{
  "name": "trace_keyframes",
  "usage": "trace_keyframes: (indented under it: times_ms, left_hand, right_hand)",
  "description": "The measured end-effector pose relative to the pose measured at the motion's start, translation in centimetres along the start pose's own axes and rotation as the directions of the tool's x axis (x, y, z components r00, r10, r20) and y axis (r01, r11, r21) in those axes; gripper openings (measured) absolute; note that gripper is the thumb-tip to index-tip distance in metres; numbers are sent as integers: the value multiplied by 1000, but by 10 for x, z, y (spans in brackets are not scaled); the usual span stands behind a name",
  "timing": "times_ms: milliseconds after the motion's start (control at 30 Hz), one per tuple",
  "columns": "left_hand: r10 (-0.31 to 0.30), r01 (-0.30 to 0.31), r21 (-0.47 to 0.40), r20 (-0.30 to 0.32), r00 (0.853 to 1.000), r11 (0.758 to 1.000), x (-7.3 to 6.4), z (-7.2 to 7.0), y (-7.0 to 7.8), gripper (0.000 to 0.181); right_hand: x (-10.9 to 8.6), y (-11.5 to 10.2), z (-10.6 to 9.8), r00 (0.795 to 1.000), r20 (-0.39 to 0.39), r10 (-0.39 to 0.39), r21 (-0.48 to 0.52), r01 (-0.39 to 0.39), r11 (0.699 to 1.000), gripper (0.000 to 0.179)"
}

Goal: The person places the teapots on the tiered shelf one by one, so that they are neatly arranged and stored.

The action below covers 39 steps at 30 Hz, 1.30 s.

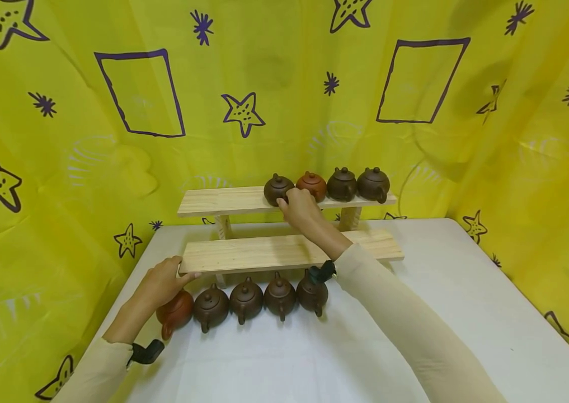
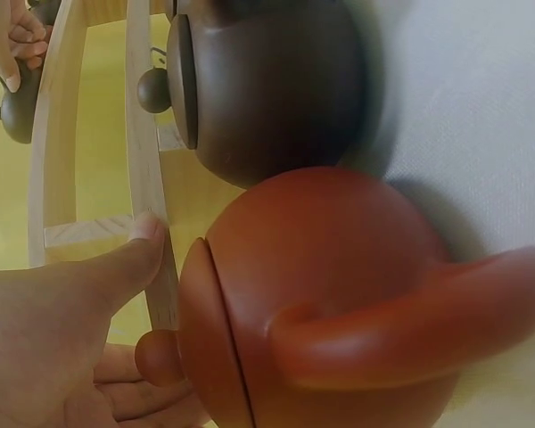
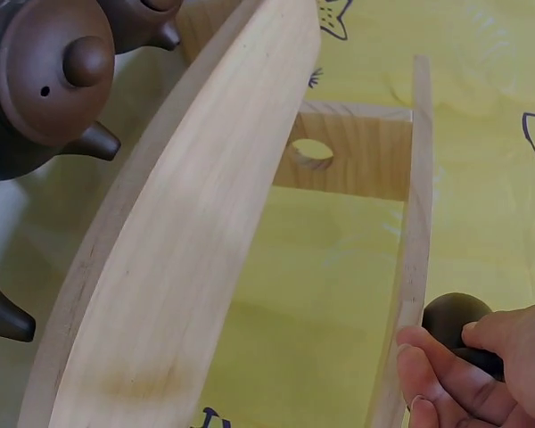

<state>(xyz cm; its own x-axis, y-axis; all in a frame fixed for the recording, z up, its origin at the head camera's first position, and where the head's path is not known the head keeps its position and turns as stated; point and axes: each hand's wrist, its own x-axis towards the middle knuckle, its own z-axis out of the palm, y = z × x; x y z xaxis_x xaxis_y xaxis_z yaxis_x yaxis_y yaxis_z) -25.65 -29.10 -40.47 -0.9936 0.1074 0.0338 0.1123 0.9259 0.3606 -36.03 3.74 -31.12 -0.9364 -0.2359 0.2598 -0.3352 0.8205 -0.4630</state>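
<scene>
On the upper tier of a wooden shelf [image 1: 244, 254], a dark brown teapot [image 1: 275, 186] stands at the left end of a row. My right hand [image 1: 303, 210] grips this teapot at its near side; the fingers partly cover it, and in the right wrist view only a bit of the dark teapot [image 3: 455, 321] shows. My left hand [image 1: 160, 281] holds the left end of the lower tier, its thumb [image 2: 143, 239] against the front edge. Just below that hand, a reddish-orange teapot [image 2: 330, 259] sits on the table.
Right of the gripped teapot stand another reddish teapot [image 1: 314, 182] and two dark teapots, the last one [image 1: 374, 182] near the tier's end. Several brown teapots [image 1: 246, 299] line the white table [image 1: 264, 364] before the shelf. A yellow patterned curtain [image 1: 274, 67] hangs behind.
</scene>
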Motion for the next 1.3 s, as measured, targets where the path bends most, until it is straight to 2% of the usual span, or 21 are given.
trace_keyframes:
  times_ms: [100,400,533,633,800,967,1133,1300]
  left_hand:
    - [3,-3,-2,2,1000,1000,0,0,0,69]
    - [13,-13,-6,-7,1000,1000,1,3,-2,70]
    - [13,-13,-13,-8,1000,1000,1,4,-4,70]
    - [14,-14,-17,-8,1000,1000,0,5,-4,71]
    - [13,-13,-19,-7,1000,1000,-2,3,-3,74]
    - [20,-20,-18,-8,1000,1000,-2,4,-3,73]
    - [24,-25,-7,-12,1000,1000,-1,4,-3,71]
    - [21,-21,-13,-11,1000,1000,0,3,-3,70]
  right_hand:
    - [3,0,0,1000,-8,0,-19,0,1000,36]
    - [3,-1,-1,999,-7,33,29,-33,999,34]
    - [-2,3,-2,1000,-24,16,9,-15,1000,53]
    - [-11,9,-6,1000,1,-25,16,25,1000,66]
    - [-40,22,-14,991,98,-94,55,89,995,67]
    - [-82,41,-8,970,202,-139,10,140,990,65]
    - [-128,59,10,950,303,-82,-45,100,994,67]
    - [-158,74,28,956,286,-59,-86,87,993,69]
